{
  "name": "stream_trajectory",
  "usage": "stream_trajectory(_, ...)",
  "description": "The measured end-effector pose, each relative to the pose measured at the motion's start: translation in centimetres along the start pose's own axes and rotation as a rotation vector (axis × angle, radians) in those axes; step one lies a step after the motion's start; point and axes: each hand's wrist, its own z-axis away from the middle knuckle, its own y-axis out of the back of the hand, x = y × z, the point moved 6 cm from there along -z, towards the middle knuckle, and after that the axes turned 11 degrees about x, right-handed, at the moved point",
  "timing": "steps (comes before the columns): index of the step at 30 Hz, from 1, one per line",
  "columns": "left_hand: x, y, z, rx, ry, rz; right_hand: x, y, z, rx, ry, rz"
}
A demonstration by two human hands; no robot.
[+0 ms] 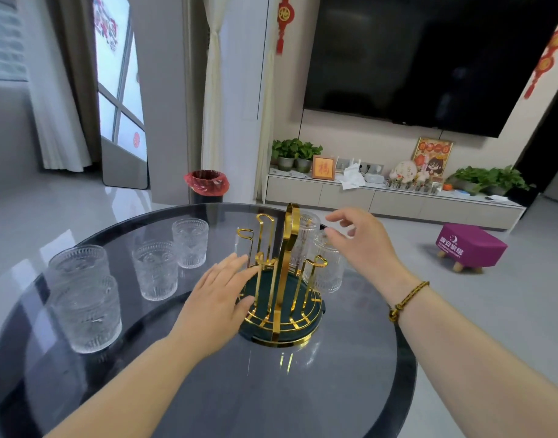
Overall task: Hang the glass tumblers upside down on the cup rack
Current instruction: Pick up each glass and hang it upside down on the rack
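A gold wire cup rack [282, 279] with a dark green round base stands in the middle of the round glass table [208, 390]. Two glass tumblers hang upside down on its far right pegs, one behind [307, 229] and one nearer [330, 270]. Several tumblers stand upright on the table's left: one at the near left [88, 314], one behind it [78, 260], one in the middle [156, 270] and one farther back [190, 241]. My left hand [217, 301] rests open against the rack's left rim. My right hand [363, 238] hovers open just right of the hung tumblers, holding nothing.
A purple stool [470, 246] stands on the floor to the right. A bin with a red bag [206, 184] sits beyond the table. A low TV cabinet [394, 200] with plants and ornaments runs along the far wall under a large television.
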Motion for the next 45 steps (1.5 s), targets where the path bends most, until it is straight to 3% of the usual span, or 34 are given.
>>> stream_trajectory(3, -2.7, 1.6, 3.3, 0.062, -0.006, -0.09, -3.3, -0.9, 2.3, -0.029, 0.117, -0.076)
stream_trajectory(7, -6.8, 3.3, 8.6, 0.093, 0.125, -0.133, -6.3, -4.1, 5.5, -0.107, 0.184, -0.166)
stream_trajectory(13, -14.0, 6.4, 14.7, 0.142, 0.497, -0.232, -8.4, -13.2, 10.8, -0.291, 0.008, -0.321)
stream_trajectory(17, -17.4, 6.4, 16.7, 0.027, 0.664, -0.252, -9.8, -19.6, 14.5, -0.51, -0.053, -0.343)
stream_trajectory(20, -18.2, 5.5, 17.1, -0.108, 0.665, -0.306, -10.8, -23.4, 16.1, -0.633, -0.144, -0.389)
stream_trajectory(24, -18.5, 5.3, 17.0, -0.156, 0.632, -0.353, -11.5, -26.7, 16.6, -0.652, -0.257, -0.438)
stream_trajectory(41, -19.4, 5.0, 17.2, -0.009, 0.602, -0.366, -13.0, -32.1, 14.5, -0.568, -0.271, -0.373)
stream_trajectory(45, -19.4, 4.9, 17.2, -0.103, 0.631, -0.371, -13.1, -31.3, 14.6, -0.588, -0.314, -0.465)
